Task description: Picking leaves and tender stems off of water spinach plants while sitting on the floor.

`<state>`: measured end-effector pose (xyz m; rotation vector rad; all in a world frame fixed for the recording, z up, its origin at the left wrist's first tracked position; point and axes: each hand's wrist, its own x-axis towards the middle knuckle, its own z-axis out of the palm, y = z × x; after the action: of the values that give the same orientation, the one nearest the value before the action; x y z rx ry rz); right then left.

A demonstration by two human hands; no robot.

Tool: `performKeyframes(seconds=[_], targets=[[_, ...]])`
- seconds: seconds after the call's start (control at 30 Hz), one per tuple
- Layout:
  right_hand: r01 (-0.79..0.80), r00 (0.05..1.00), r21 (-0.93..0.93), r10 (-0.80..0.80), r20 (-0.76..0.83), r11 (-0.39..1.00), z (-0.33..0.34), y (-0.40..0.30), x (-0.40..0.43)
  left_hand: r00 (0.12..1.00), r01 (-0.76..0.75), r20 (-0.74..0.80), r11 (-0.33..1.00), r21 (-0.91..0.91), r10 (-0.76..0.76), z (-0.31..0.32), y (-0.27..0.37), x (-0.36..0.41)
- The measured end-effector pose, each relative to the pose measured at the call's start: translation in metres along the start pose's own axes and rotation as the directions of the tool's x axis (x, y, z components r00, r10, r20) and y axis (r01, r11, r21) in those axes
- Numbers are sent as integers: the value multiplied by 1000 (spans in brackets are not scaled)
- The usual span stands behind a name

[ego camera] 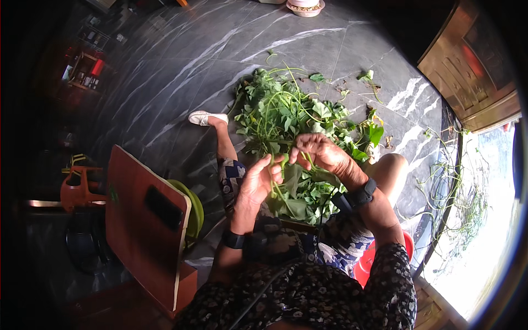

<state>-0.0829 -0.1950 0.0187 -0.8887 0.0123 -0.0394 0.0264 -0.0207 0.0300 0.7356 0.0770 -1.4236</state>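
Observation:
My left hand [260, 178] holds a green leafy stem [273, 175] between thumb and fingers, its leaves [295, 208] hanging below. Just to its right, my right hand [319, 152] has its fingers bent around thin green stalks [307, 158]; its fingertips are slightly blurred. Both hands are close together, above my lap. Beyond and beneath them a large heap of leafy green vines [284, 105] is spread over the floor. More cut leaves [315, 192] lie between my legs, under the hands.
Dark marbled tiles [185, 78] form the floor. At left stands a reddish-brown wooden table [136, 231] bearing a black phone [164, 207], with a green basin [192, 206] behind it. A red bucket [365, 264] is by my right hip. Stripped stems [462, 202] lie across the bright doorway.

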Motion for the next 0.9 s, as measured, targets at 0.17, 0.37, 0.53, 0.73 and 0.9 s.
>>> performKeyframes(seconds=[0.17, 0.37, 0.53, 0.73, 0.9], targets=[[-92, 993, -227, 105, 46, 970, 20, 5, -6, 996, -45, 67, 993, -113, 53, -3, -5, 9], [-76, 997, -169, 78, 1, 983, 16, 16, -3, 953, -282, 72, 947, -152, 295, 7, -7, 14], [-73, 997, -60, 70, -41, 996, 16, 15, 0, 904, -353, 217, 930, -104, 368, 24, -6, 9], [74, 997, -490, -75, 19, 869, 12, 13, 3, 821, -532, 209, 580, 617, 531, 41, -7, 2], [9, 996, -772, -72, -47, 635, 31, 13, 3, 826, -261, -47, 455, 851, 562, 33, -19, 5]])
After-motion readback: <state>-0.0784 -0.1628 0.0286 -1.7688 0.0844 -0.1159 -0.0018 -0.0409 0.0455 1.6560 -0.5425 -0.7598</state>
